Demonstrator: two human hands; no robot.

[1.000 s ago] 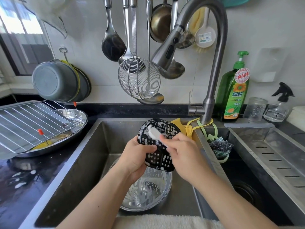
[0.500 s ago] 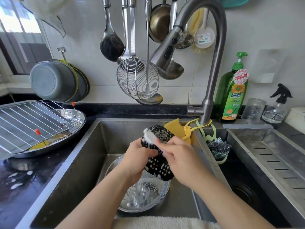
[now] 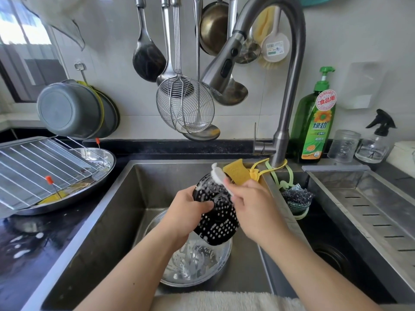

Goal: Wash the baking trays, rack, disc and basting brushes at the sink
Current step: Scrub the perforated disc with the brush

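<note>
Disc (image 3: 215,218), frame centre, is gripped tilted by the left hand (image 3: 188,209) over the sink (image 3: 107,209) so suds drip; right hand (image 3: 253,205) pinches a sponge (image 3: 219,176), scrubbing.

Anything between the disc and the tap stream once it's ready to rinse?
Nothing visible. The left hand holds the disc over the basin, and the right hand holds a white sponge on its top edge. The spout hangs above it; the skimmer hangs on the wall behind. No water is running.
</note>
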